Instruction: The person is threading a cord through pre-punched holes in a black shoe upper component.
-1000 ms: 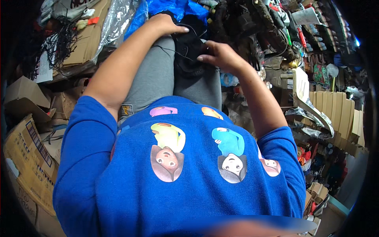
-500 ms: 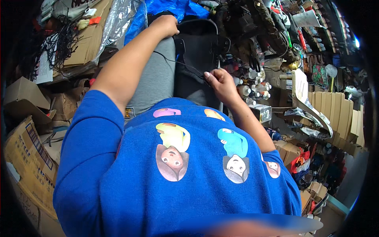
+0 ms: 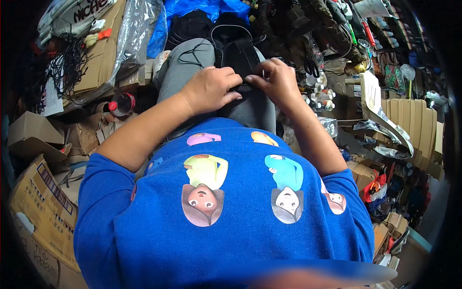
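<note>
Across my lap lies a black leather-like piece [image 3: 239, 57] with a rounded, pale-edged far end and a row of stitches along its near edge. My right hand [image 3: 279, 81] is closed at its near right edge, thumb and fingers pinching it. On the left, my left hand [image 3: 212, 87] is closed at the same near edge, fingers curled and thumb toward the piece. What it holds is too small to make out. A thin black thread [image 3: 193, 59] loops over my left thigh, on grey trousers [image 3: 187, 53].
A red-capped bottle [image 3: 122, 104] and open cardboard boxes [image 3: 36, 123] stand at the left. Several small white bottles [image 3: 321, 98] are close to my right forearm. Blue plastic sheeting [image 3: 199, 6] lies at the far side, and tangled black cord [image 3: 67, 65] at the far left.
My left hand has come back from the far left of the piece to its near edge, beside my right hand. The thread, stretched between the hands before, now lies looped on my thigh.
</note>
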Motion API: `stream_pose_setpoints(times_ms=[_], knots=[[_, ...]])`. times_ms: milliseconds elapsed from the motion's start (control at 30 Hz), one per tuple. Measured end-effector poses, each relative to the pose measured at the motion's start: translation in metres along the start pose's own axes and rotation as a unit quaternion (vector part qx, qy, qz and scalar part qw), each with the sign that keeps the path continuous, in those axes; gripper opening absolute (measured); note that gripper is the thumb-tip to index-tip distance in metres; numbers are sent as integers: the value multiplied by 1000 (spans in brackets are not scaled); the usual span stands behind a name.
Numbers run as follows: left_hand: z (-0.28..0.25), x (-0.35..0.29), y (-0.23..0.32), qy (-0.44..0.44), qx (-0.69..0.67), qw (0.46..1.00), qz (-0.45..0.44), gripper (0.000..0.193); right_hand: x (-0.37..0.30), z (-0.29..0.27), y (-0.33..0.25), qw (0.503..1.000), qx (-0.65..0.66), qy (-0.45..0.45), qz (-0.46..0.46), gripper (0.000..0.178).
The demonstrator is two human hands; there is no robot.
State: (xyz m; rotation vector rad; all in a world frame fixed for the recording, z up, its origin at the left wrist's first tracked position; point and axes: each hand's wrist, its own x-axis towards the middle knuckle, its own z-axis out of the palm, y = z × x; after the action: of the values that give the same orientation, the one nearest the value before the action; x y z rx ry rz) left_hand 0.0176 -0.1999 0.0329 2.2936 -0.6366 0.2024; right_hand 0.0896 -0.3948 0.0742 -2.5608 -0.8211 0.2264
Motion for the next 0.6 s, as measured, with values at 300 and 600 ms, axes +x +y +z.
stream_pose_setpoints(times_ms=[300, 600], knots=[[-1, -7, 3, 2, 19, 1000, -2, 26, -11, -3, 2, 984, 109, -140, 13, 31], [-17, 2, -9, -50, -62, 997, -19, 25, -56, -37, 10, 933, 344, -59, 90, 24]])
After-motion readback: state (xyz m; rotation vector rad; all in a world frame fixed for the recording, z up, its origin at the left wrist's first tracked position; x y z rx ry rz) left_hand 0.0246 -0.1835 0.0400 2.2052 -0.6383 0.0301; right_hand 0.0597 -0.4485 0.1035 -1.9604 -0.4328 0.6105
